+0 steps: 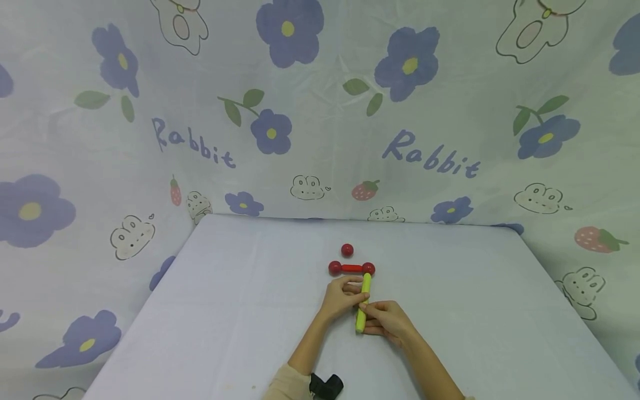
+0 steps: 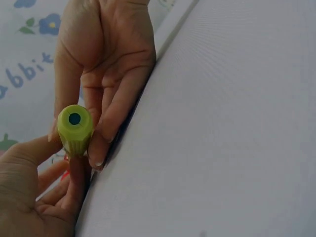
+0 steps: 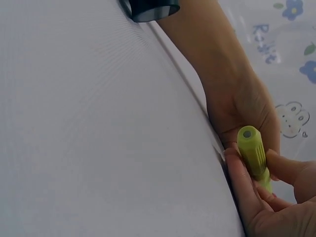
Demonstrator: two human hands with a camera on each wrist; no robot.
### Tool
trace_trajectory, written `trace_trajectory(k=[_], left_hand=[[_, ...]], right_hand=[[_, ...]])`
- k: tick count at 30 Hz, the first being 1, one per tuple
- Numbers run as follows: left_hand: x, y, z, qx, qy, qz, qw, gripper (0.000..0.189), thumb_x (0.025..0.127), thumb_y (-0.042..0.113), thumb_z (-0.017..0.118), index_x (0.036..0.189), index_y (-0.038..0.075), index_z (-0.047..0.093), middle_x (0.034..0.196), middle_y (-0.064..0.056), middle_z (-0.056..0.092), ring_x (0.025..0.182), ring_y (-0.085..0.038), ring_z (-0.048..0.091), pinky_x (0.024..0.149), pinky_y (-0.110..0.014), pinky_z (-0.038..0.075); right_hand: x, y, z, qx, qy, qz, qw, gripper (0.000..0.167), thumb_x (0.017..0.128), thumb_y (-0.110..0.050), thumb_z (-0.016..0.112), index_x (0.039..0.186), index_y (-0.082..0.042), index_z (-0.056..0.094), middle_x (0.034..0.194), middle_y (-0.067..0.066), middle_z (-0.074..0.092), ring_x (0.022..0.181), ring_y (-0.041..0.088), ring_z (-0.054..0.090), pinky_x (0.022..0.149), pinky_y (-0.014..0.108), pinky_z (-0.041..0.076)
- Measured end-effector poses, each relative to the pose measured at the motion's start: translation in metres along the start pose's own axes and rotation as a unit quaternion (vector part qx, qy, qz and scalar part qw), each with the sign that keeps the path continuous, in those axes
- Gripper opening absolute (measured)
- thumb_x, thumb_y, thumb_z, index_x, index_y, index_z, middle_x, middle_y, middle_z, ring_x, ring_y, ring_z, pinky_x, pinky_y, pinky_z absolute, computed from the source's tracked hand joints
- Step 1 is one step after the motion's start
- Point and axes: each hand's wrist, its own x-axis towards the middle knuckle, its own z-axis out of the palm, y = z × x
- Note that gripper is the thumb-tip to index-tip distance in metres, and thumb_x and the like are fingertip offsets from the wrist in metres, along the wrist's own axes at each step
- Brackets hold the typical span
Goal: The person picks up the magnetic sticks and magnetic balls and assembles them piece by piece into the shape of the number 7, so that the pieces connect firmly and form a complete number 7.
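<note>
A lime-green rod (image 1: 364, 305) lies lengthwise between the two hands, its far end at a red ball (image 1: 368, 269). My left hand (image 1: 341, 298) pinches it around the middle with thumb and fingers. Closer to the near end, my right hand (image 1: 391, 320) grips the same rod from the right. The left wrist view looks onto the rod's ridged end (image 2: 74, 121), which has a dark round spot. That red ball sits at the right end of a short red rod (image 1: 351, 268); another red ball (image 1: 335, 268) caps its left end.
Just beyond the red rod, a single loose red ball (image 1: 347, 250) rests on the white tabletop (image 1: 240, 300). A patterned curtain (image 1: 320, 111) with flowers and rabbits hangs behind the table and along its sides. A black wrist strap (image 1: 326, 386) shows near the left sleeve.
</note>
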Motion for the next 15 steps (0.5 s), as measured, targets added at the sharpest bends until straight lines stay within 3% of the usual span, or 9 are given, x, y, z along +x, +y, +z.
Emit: trace_trajectory(k=[8,15], left_hand=[[-0.0003,0.0008,-0.0002,0.004,-0.003,-0.002,1.0,0.039,0.081,0.005,0.07,0.113,-0.012,0.059,0.096,-0.03,0.065,0.088,-0.038,0.065,0.064,-0.018,0.051],[0.0007,-0.0003,0.0001,0.0,0.0,-0.005,1.0,0.039,0.08,0.005,0.07,0.113,-0.012,0.059,0.097,-0.031,0.065,0.087,-0.038,0.065,0.063,-0.019,0.052]], right_hand=[[-0.0027,0.0002,-0.0061,0.016,-0.037,0.003,0.9992,0.051,0.095,-0.019,0.056,0.122,0.023,0.043,0.093,0.012,0.067,0.085,0.022,0.068,0.079,0.035,0.054],[-0.0026,-0.0021,-0.0046,0.018,-0.028,0.008,0.9994,0.048,0.095,-0.017,0.056,0.12,0.021,0.045,0.09,0.011,0.068,0.083,0.021,0.068,0.078,0.035,0.055]])
